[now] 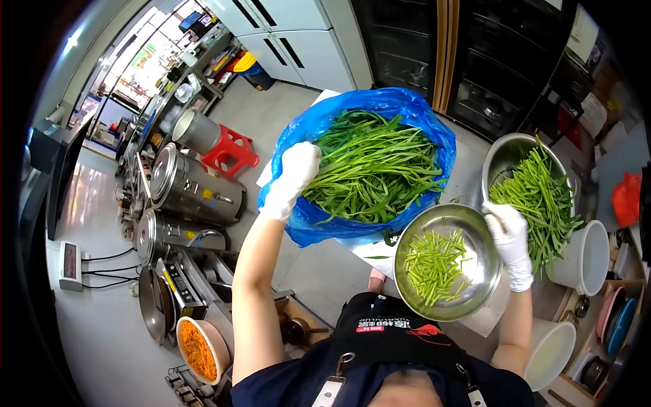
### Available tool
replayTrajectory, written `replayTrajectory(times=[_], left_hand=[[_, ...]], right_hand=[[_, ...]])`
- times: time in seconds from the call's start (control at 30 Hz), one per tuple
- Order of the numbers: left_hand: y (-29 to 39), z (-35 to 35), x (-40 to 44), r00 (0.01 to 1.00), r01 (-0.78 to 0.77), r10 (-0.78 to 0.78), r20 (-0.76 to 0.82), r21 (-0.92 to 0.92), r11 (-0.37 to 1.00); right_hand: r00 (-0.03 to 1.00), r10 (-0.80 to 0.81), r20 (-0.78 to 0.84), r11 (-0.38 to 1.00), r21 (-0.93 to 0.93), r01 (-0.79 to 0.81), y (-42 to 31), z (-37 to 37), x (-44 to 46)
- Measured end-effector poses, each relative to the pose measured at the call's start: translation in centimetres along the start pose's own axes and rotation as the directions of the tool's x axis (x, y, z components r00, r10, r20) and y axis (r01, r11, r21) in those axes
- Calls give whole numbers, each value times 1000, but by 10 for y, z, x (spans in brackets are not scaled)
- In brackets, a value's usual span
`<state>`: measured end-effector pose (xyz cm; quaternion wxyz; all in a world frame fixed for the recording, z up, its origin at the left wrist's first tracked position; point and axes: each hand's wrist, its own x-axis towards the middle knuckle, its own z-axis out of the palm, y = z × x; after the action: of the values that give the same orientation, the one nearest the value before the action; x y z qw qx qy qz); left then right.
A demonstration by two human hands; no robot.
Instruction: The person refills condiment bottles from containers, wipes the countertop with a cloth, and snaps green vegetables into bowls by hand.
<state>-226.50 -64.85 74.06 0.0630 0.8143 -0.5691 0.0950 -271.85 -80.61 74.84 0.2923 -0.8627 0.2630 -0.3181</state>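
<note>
My left hand (298,171), in a white glove, is closed around the stems of long leafy greens (380,159) at the left side of a blue plastic bag (410,102). The greens fill the open bag. My right hand (508,237), also gloved, has its fingers curled at the right rim of a steel bowl (485,292); whether they grip the rim or a small piece is hidden. Short cut green stems (434,268) lie in that bowl. Just beyond my right hand, a second steel bowl (498,152) is heaped with greens (536,203) that hang over its edge.
White buckets (588,258) stand at the right beside a shelf with plates (620,325). Large steel pots (196,186), a red stool (230,152) and a tub of orange shreds (200,349) are on the left. Dark cabinets (491,61) and a light fridge (291,44) stand behind.
</note>
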Motion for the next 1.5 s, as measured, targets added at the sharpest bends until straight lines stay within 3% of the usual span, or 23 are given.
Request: replayTrajectory(times=[0.07,0.17,0.3,0.4,0.53,0.67,0.7,0.8,0.93,1.0,1.07,1.23,1.33,1.5], left_hand=[[-2,23,18,980,34,-74,187,211,977],[-4,32,28,967,57,-91,240,147,988],[-2,-21,40,964,130,-92,248,-138,982],[9,-75,44,932,208,-85,353,-330,921],[9,-114,37,911,244,-70,406,-395,886],[6,-117,15,961,270,-193,198,-529,805],[4,-107,7,994,97,-67,86,-423,901],[17,-95,-14,995,72,-45,91,-321,944],[32,-102,-38,1000,-25,22,-17,-285,958],[38,-103,-50,996,-52,24,-89,-322,945],[48,-108,-59,993,-46,5,-115,-351,935],[69,-111,-75,984,-116,53,-171,-382,917],[85,-114,-81,980,-157,87,-181,-421,893],[107,-116,-88,981,-192,148,-129,-481,855]], right_hand=[[998,-63,26,998,11,63,-14,18,-7],[998,-15,67,1000,14,14,-20,33,-27],[996,79,46,996,25,-80,-14,31,-51],[988,154,2,986,71,-154,-6,32,-61],[980,195,34,980,42,-196,-8,35,-61],[985,152,83,988,2,-152,-24,40,-51],[985,149,90,989,10,-150,-18,47,-52],[984,92,155,996,-14,-90,-28,48,-45],[990,29,136,999,-43,-24,-46,44,-31],[1000,-11,22,1000,8,11,-49,48,-24],[986,-102,-130,994,23,106,-60,48,-12],[931,-247,-269,966,12,259,-77,46,12],[912,-293,-286,951,10,308,-95,45,27],[811,-526,-256,845,-263,465,-103,62,40]])
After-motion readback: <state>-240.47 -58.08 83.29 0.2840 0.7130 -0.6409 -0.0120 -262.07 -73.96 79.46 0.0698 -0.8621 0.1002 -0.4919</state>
